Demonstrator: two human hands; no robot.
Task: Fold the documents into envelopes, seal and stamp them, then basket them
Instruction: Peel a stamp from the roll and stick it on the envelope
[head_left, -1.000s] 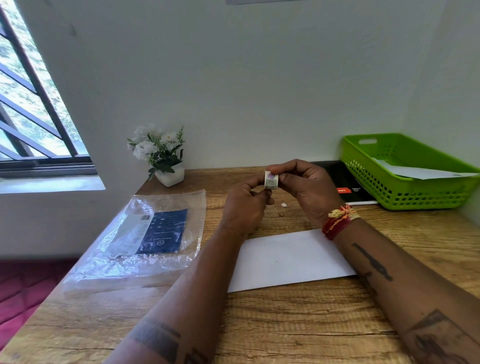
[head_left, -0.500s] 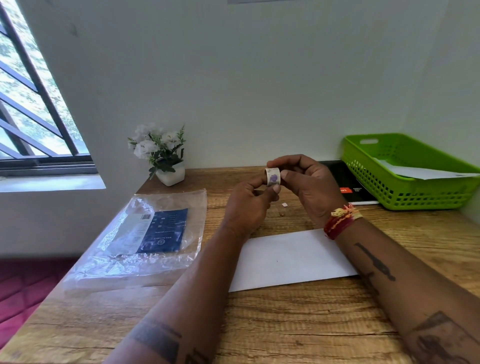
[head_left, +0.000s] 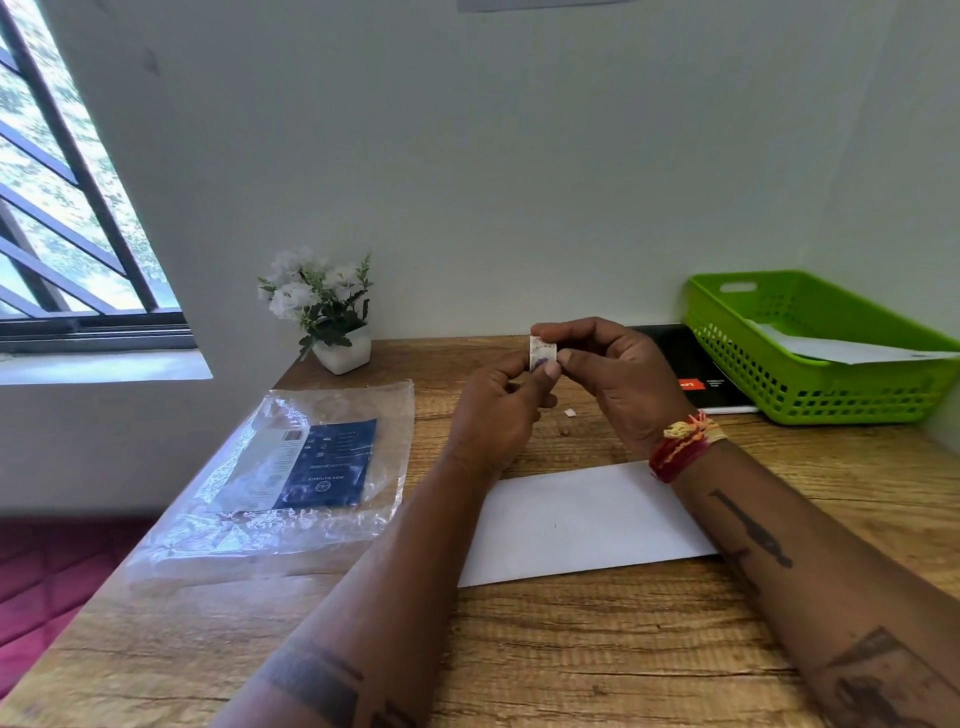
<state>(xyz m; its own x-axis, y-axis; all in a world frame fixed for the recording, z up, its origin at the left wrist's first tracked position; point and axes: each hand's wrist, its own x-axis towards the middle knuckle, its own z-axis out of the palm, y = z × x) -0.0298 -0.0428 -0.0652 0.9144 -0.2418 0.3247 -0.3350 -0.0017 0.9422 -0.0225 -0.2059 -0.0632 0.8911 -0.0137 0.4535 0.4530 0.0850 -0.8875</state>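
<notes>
**Stamping step under way, 1 envelope on the bench**

Both hands are raised above the bench (head_left: 571, 649), working a small roll of stamps (head_left: 542, 354). The left hand (head_left: 498, 410) pinches the roll between thumb and fingertips; the right hand (head_left: 623, 379) pinches it from the other side, thumb near the roll's edge. Each grip is narrow and closed on the roll. It looks as if a stamp is being peeled off, though whether one has come free is too small to tell.

Done, judging by the layout: 1 white envelope (head_left: 587, 519) lies flat on the bench just below the hands, partly under the right forearm. Its flap cannot be seen, so sealing is likely but not certain. No stamp shows on its visible face. In the green basket (head_left: 810, 400) at the right, well apart from the hands, a white sheet (head_left: 852, 351) rests against the wall, probably a finished envelope.

Left to do: free a stamp, press it on the envelope, then carry the envelope to the basket. No loose documents are in view, so this may be among the last pieces.

Also on the bench: a clear plastic bag (head_left: 291, 467) with a blue card inside at the left, a potted plant (head_left: 327, 312) by the wall, a black notebook (head_left: 696, 374) beside the basket, and a small scrap (head_left: 570, 413) near the hands.
</notes>
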